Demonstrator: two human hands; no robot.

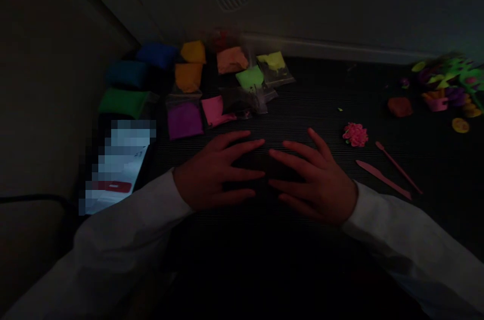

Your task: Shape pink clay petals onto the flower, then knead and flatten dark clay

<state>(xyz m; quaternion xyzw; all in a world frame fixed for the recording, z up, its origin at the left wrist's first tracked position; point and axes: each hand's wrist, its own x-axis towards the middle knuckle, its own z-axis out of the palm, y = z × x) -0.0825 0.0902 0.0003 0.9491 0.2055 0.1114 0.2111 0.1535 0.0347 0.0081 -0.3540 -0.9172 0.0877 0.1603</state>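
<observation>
My left hand [219, 171] is held palm down with its fingers spread, holding nothing. Just below the bags of purple clay [185, 120] and pink clay [214, 111], it points to the right. Facing it, my right hand [315, 179] also has spread fingers and nothing in them. The fingertips of both hands are close but apart. To the right of my right hand lie a pink clay flower [355, 135], a pink plastic knife [382, 179] and a thin pink stick tool [399, 167]. The light is dim, so whether the hands touch the dark table cannot be told.
More clay bags line the back left, among them green [123, 103], blue [157, 55] and orange [188, 77]. A lit phone [123, 158] lies at left beside a cable [34, 198]. A reddish-brown lump [400, 107] and colourful clay figures [449, 78] are at far right. A wall rises behind.
</observation>
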